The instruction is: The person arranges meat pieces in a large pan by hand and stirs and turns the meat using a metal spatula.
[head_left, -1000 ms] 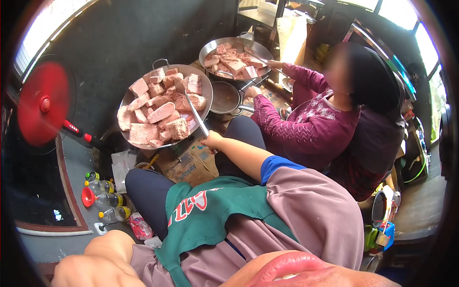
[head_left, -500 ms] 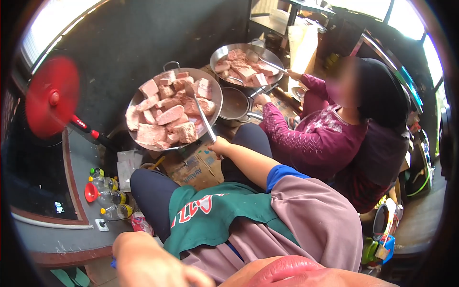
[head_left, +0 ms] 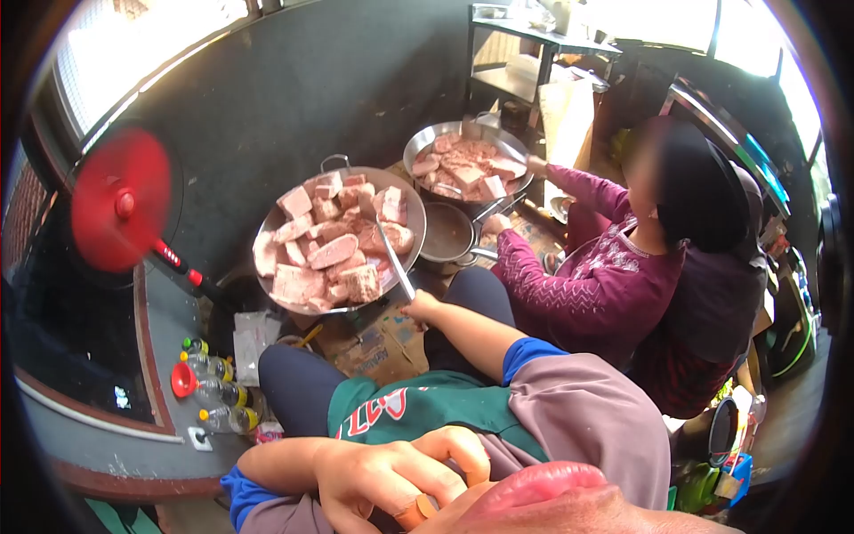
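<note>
My right hand (head_left: 422,308) is closed around the handle of a long metal spatula (head_left: 397,265). Its blade rests among chunks of pinkish meat (head_left: 334,252), heaped in a wide two-handled pan (head_left: 414,212). My left hand (head_left: 391,476) is raised to my chin, its fingers bent and apart, with nothing visible in it; some fingertips are hidden. To the right, a co-worker (head_left: 592,267) in a maroon top sits by a second pan of meat (head_left: 467,165), one hand on a stirring tool.
A small pot (head_left: 447,233) with brownish contents stands between the pans. At left are a spinning red fan (head_left: 124,203), several yellow-capped bottles (head_left: 218,392) and a red funnel (head_left: 183,380). Flattened cardboard (head_left: 388,347) lies on the floor; a metal shelf (head_left: 543,40) stands at the back.
My left hand has come up from the lower left to my chin. My right hand still grips the spatula in the meat. The camera view has shifted slightly, and the co-worker's tool has moved.
</note>
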`<state>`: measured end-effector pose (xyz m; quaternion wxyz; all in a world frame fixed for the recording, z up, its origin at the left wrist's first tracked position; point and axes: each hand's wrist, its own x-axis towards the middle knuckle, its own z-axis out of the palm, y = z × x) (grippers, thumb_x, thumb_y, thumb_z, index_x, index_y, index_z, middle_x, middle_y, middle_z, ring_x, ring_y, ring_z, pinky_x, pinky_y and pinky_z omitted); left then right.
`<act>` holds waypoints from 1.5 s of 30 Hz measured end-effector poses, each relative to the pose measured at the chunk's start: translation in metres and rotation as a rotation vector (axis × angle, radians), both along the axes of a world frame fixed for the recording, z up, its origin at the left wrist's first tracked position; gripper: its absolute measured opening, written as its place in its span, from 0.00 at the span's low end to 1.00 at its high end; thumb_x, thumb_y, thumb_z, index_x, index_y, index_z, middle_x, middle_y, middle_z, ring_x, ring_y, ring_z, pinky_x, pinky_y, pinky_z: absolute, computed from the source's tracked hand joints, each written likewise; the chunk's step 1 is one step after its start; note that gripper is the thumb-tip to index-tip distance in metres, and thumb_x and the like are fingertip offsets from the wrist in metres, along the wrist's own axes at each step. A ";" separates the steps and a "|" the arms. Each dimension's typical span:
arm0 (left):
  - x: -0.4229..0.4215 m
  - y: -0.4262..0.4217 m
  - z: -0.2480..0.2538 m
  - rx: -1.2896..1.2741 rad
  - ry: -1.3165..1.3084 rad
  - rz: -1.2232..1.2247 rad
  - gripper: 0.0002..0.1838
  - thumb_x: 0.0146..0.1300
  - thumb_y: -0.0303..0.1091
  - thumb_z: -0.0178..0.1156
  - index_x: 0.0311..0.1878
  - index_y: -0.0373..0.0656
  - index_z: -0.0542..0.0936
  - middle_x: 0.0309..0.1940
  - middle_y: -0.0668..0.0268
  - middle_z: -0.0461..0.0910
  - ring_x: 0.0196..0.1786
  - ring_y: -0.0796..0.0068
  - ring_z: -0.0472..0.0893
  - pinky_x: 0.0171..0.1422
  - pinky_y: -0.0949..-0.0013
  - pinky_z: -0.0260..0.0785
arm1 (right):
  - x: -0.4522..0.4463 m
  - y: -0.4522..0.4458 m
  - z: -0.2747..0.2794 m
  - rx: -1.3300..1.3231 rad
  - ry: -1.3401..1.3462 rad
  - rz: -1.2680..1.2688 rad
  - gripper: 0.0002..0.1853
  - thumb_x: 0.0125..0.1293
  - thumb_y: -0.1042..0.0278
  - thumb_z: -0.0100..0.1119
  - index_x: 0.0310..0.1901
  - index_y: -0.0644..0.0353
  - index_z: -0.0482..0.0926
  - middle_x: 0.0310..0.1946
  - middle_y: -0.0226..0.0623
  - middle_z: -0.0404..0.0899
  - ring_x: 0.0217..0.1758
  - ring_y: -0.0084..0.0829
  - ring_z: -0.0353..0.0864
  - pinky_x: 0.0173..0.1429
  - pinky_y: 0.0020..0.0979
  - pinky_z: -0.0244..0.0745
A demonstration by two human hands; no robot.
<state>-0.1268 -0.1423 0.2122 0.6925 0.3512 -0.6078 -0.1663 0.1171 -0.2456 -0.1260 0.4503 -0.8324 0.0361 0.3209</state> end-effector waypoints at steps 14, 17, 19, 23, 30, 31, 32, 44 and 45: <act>-0.001 -0.007 -0.002 0.059 0.073 -0.063 0.09 0.61 0.33 0.62 0.27 0.41 0.77 0.36 0.58 0.79 0.48 0.53 0.71 0.57 0.45 0.54 | 0.005 0.000 -0.003 0.042 0.029 -0.037 0.24 0.61 0.66 0.67 0.50 0.72 0.67 0.25 0.46 0.76 0.18 0.34 0.77 0.19 0.39 0.78; 0.002 -0.008 0.001 0.059 0.129 -0.117 0.10 0.61 0.33 0.62 0.27 0.40 0.77 0.36 0.57 0.79 0.47 0.51 0.73 0.57 0.44 0.54 | 0.008 -0.001 -0.007 0.017 0.029 -0.040 0.23 0.60 0.65 0.68 0.49 0.72 0.68 0.24 0.46 0.76 0.18 0.35 0.77 0.19 0.39 0.78; 0.009 -0.004 -0.004 0.020 0.195 -0.242 0.10 0.61 0.34 0.63 0.28 0.38 0.78 0.36 0.55 0.80 0.44 0.46 0.77 0.59 0.42 0.56 | 0.011 0.000 -0.010 0.015 0.043 -0.032 0.24 0.60 0.65 0.68 0.49 0.71 0.68 0.24 0.45 0.75 0.18 0.35 0.76 0.19 0.39 0.78; 0.019 0.016 -0.007 -0.118 0.166 -0.119 0.15 0.61 0.35 0.65 0.45 0.33 0.82 0.34 0.59 0.85 0.42 0.60 0.82 0.58 0.56 0.63 | 0.006 -0.002 -0.012 0.072 -0.025 -0.053 0.19 0.59 0.66 0.68 0.43 0.71 0.71 0.22 0.45 0.75 0.17 0.34 0.77 0.17 0.40 0.76; -0.028 0.044 0.054 -0.176 0.031 0.094 0.13 0.69 0.34 0.55 0.55 0.54 0.77 0.25 0.61 0.78 0.25 0.65 0.76 0.41 0.58 0.65 | 0.000 -0.001 -0.001 0.041 -0.023 -0.039 0.18 0.59 0.67 0.68 0.42 0.70 0.71 0.24 0.47 0.77 0.19 0.36 0.78 0.19 0.41 0.78; -0.033 0.044 0.059 -0.161 -0.002 0.162 0.14 0.69 0.36 0.55 0.55 0.62 0.78 0.26 0.64 0.79 0.25 0.69 0.76 0.40 0.63 0.64 | -0.002 -0.001 0.001 0.032 -0.015 -0.025 0.18 0.60 0.67 0.68 0.41 0.69 0.71 0.24 0.46 0.77 0.19 0.36 0.77 0.19 0.41 0.78; -0.038 0.045 0.062 -0.146 -0.027 0.236 0.15 0.69 0.37 0.55 0.56 0.68 0.79 0.26 0.66 0.79 0.24 0.71 0.75 0.41 0.66 0.64 | -0.005 -0.001 0.000 0.026 -0.012 -0.024 0.17 0.60 0.66 0.67 0.41 0.70 0.72 0.23 0.44 0.75 0.18 0.35 0.76 0.18 0.40 0.78; -0.047 0.037 0.067 -0.357 -0.081 0.824 0.04 0.65 0.34 0.59 0.37 0.57 0.81 0.29 0.87 0.75 0.36 0.87 0.72 0.48 0.75 0.65 | -0.006 -0.003 0.003 -0.076 -0.035 0.015 0.27 0.59 0.62 0.67 0.50 0.74 0.66 0.30 0.51 0.80 0.22 0.40 0.83 0.20 0.38 0.79; -0.042 0.040 0.070 -0.368 -0.129 0.734 0.04 0.65 0.33 0.59 0.38 0.56 0.81 0.30 0.87 0.76 0.35 0.87 0.72 0.47 0.75 0.65 | -0.006 -0.003 -0.001 -0.082 -0.056 0.022 0.27 0.59 0.62 0.67 0.50 0.74 0.66 0.30 0.51 0.80 0.22 0.40 0.83 0.21 0.38 0.79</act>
